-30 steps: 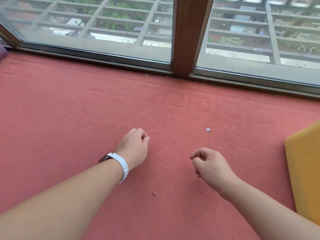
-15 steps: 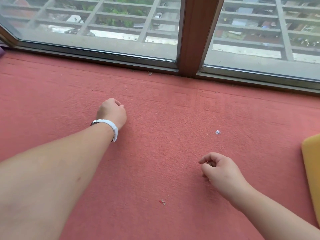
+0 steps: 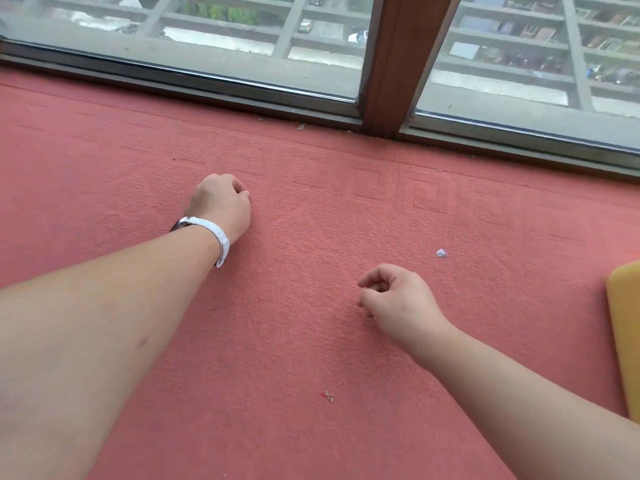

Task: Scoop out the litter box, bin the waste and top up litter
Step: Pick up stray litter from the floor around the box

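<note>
No litter box, scoop, bin or litter bag is in view. My left hand (image 3: 221, 202), with a white watch band on the wrist, rests on the red carpet (image 3: 311, 341) with its fingers curled tightly under; nothing shows in it. My right hand (image 3: 398, 299) is lower and to the right, just above the carpet. Its fingers are loosely curled, the index finger hooked towards the thumb, and I see nothing held.
A window with a brown wooden post (image 3: 398, 64) runs along the far edge of the carpet. A yellow pad (image 3: 627, 334) lies at the right edge. Small scraps lie on the carpet: a pale one (image 3: 441, 253) and a red one (image 3: 327, 395).
My left hand has moved forward and left, towards the window, and stays curled. My right hand has barely shifted. The view has swung slightly to the left.
</note>
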Tool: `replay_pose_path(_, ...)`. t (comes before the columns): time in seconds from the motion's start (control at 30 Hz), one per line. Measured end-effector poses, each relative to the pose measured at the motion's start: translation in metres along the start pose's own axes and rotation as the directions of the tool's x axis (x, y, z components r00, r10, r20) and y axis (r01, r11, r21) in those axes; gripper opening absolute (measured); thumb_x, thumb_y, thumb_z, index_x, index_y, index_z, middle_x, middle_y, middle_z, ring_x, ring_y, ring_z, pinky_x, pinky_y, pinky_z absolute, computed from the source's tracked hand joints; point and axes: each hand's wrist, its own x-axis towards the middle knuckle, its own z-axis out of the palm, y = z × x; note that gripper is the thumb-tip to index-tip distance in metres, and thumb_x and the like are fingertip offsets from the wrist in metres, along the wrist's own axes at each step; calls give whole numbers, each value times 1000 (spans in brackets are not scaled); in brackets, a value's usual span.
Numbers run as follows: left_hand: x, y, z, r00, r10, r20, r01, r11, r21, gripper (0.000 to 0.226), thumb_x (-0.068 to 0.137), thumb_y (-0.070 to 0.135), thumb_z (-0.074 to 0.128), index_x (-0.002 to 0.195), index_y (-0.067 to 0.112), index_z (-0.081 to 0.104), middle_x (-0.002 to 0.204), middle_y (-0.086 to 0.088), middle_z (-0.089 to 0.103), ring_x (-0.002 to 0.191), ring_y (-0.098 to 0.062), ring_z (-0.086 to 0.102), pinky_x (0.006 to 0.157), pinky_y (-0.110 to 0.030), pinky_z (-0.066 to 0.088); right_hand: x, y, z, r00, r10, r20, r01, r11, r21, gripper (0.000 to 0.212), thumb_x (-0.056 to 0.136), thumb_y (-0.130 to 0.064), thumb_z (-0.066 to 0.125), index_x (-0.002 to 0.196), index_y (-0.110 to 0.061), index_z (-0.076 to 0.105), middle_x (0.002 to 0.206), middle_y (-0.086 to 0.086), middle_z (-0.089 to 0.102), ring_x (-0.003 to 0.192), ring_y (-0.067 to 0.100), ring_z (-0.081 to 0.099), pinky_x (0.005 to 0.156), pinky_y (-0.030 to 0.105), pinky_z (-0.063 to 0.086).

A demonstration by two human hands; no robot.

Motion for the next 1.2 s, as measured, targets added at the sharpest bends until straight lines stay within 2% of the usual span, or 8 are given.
replay_pose_path(0.13, -2, 12, 1, 995, -45, 91, 41, 998, 43, 21, 96, 24, 48, 107, 12, 63, 124, -18, 53, 116, -38, 51, 96, -43, 42, -2, 2, 3, 1000, 5, 14, -5, 1000, -27, 12, 79, -11, 63, 74, -22, 64, 69, -1, 68, 63, 17, 59, 65, 34, 50)
replay_pose_path(0.23, -20, 18, 3, 995, 38, 95, -39, 999, 3, 20, 98, 21, 45, 107, 10, 59, 123, -18, 50, 118, -37, 47, 98, -43, 37, -7, 5, 1, 1000, -3, 6, 4, 999, -47, 12, 79, -13, 64, 74, -23, 64, 71, -2, 69, 70, 24, 66, 69, 38, 53)
replay_pose_path(0.33, -43, 20, 6, 984, 157, 89, -157, 988, -9, 18, 99, 20, 45, 104, 9, 57, 117, -18, 52, 112, -37, 49, 93, -43, 37, -13, 13, -8, 1000, -10, -9, 9, 994, -106, 12, 81, -18, 69, 75, -26, 63, 70, -5, 69, 73, 19, 66, 72, 35, 53)
replay_pose_path(0.63, -111, 36, 7, 907, 324, 268, -277, 940, -198, 11, 97, 25, 50, 88, 20, 54, 93, 2, 51, 88, -20, 49, 79, -31, 35, -44, 35, -43, 996, -65, -60, 51, 977, -208, 10, 86, -21, 70, 91, -31, 69, 79, -13, 70, 83, 10, 67, 81, 27, 52)
replay_pose_path(0.73, -144, 37, 12, 910, 316, 268, -245, 932, -268, 11, 96, 22, 52, 86, 19, 56, 92, 0, 56, 87, -21, 51, 79, -31, 37, -64, 44, -50, 995, -96, -32, 84, 960, -268, 6, 88, -23, 69, 91, -27, 73, 84, -13, 70, 86, 6, 64, 82, 21, 47)
replay_pose_path(0.83, -178, 42, 18, 897, 326, 298, -233, 922, -309, 12, 95, 22, 53, 84, 21, 56, 89, 0, 59, 84, -20, 52, 76, -31, 38, -82, 57, -57, 995, -100, -7, 93, 946, -309, 6, 89, -26, 68, 86, -27, 73, 85, -11, 71, 86, 8, 63, 82, 24, 48)
replay_pose_path(1.03, -228, 35, 13, 903, 293, 315, -212, 940, -268, 12, 96, 23, 54, 85, 20, 58, 84, 6, 54, 84, -17, 51, 74, -29, 34, -105, 90, -66, 998, -64, 13, 65, 919, -388, 14, 91, -27, 61, 79, -22, 65, 74, -5, 70, 76, 18, 65, 74, 36, 53)
replay_pose_path(1.2, -259, 14, 5, 855, 286, 432, -251, 958, -137, 13, 97, 31, 52, 90, 22, 59, 93, 4, 58, 90, -20, 54, 79, -33, 40, -124, 113, -76, 996, 2, 84, 41, 868, -495, 19, 94, -37, 58, 86, -19, 61, 80, -4, 69, 79, 22, 63, 71, 34, 50)
